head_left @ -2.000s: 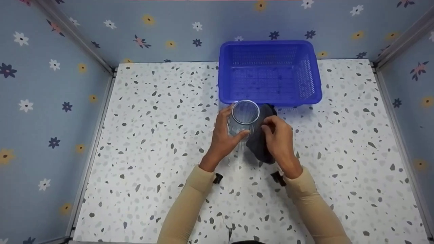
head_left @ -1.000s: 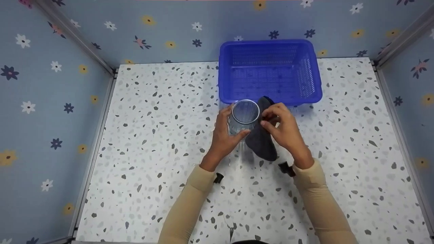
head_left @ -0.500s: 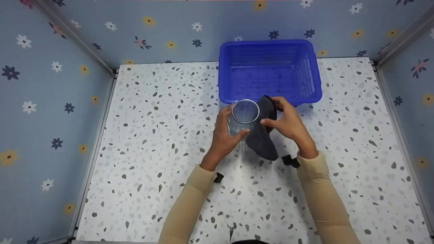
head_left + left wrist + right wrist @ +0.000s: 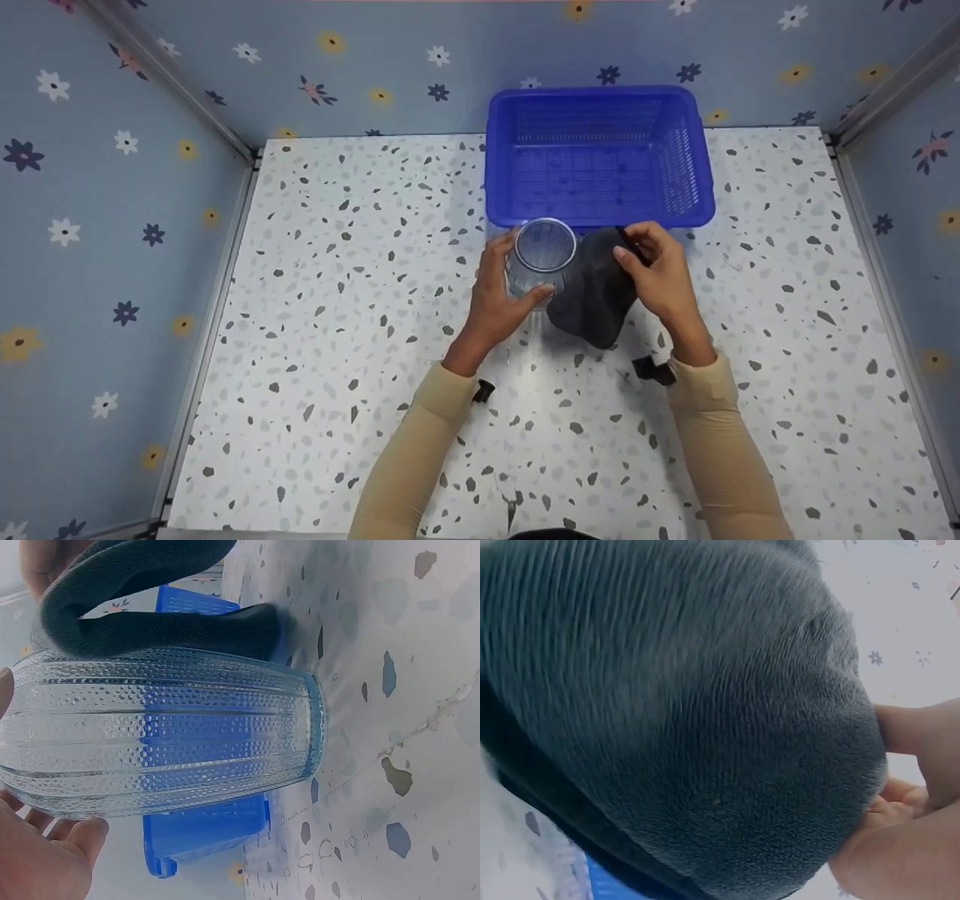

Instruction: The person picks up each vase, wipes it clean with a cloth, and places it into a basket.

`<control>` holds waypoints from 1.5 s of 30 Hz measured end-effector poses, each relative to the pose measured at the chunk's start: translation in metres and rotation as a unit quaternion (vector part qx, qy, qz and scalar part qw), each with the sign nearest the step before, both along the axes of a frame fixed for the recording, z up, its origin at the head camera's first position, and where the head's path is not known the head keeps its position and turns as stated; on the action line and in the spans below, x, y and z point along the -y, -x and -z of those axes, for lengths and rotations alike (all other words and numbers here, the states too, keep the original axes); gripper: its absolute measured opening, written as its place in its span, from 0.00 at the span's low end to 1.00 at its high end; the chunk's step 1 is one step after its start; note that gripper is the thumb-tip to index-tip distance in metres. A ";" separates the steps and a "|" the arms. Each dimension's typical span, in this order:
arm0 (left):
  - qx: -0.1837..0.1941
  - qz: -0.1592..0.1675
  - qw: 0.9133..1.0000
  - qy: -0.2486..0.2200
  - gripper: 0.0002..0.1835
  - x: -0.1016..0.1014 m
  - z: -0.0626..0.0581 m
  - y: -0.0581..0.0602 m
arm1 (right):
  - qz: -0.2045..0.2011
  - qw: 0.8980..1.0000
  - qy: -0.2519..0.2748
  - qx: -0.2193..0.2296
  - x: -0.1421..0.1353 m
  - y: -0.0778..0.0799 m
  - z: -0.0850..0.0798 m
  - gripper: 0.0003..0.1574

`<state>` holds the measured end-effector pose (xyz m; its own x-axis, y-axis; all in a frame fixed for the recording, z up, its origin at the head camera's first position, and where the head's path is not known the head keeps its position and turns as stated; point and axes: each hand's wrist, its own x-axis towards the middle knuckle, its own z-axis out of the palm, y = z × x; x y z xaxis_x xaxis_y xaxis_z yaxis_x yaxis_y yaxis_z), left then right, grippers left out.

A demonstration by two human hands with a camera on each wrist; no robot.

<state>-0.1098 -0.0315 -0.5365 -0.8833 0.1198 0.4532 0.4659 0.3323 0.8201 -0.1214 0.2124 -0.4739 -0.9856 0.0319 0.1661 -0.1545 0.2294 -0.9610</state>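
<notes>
A clear ribbed glass vase [image 4: 180, 735] with a dotted texture stands upright on the table, its round rim facing up in the head view. My left hand [image 4: 504, 291] grips it round the left side, thumb across the front. Just right of the vase hangs a dark grey plush cloth [image 4: 596, 289], folded over on itself. My right hand [image 4: 664, 274] pinches the cloth near its upper right edge between thumb and fingers. In the right wrist view the cloth [image 4: 705, 705] fills most of the picture. Its folded part lies against or very near the vase in the left wrist view.
A blue plastic basket [image 4: 600, 184] with perforated walls stands behind the vase, by the back wall. The speckled white table [image 4: 360, 315] is enclosed by flowered panels [image 4: 390, 67] at the back and both sides.
My right hand has moved right, drawing the cloth away from the vase's side and spreading it wider. Its grip on the cloth has shifted. The left hand and vase have stayed in place.
</notes>
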 end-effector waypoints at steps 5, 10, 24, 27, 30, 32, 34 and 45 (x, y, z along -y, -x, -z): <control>0.002 0.003 1.000 0.003 0.43 0.000 0.000 0.000 | -0.013 0.995 0.080 -0.056 -0.013 -0.024 -0.007 0.12; 0.011 0.000 1.000 0.010 0.43 0.002 -0.002 0.000 | -0.023 0.994 0.096 0.043 -0.036 -0.054 0.013 0.21; 0.006 -0.003 1.000 0.017 0.44 0.003 -0.003 0.000 | -0.059 0.933 -0.158 0.319 -0.085 -0.083 0.052 0.47; 0.006 -0.002 1.000 0.014 0.43 0.003 -0.002 0.000 | -0.047 0.946 -0.145 0.286 -0.078 -0.074 0.051 0.42; 0.011 0.000 1.000 0.012 0.43 0.001 -0.001 0.000 | -0.009 0.975 -0.082 0.206 -0.066 -0.061 0.041 0.34; 0.013 0.002 1.000 0.012 0.43 0.001 -0.001 0.000 | 0.011 0.991 -0.001 0.134 -0.058 -0.056 0.031 0.33; 0.013 0.003 1.000 0.012 0.43 0.000 0.000 -0.001 | 0.012 0.996 0.072 0.052 -0.053 -0.055 0.020 0.35; 0.008 0.005 1.000 0.010 0.43 0.001 0.001 0.000 | -0.043 0.986 0.001 0.164 -0.079 -0.091 0.047 0.28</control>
<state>-0.1097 -0.0323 -0.5375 -0.8890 0.1377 0.4368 0.4565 0.3432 0.8209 -0.0306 0.2910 -0.5212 -0.9853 -0.0531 -0.1622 0.1462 0.2274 -0.9628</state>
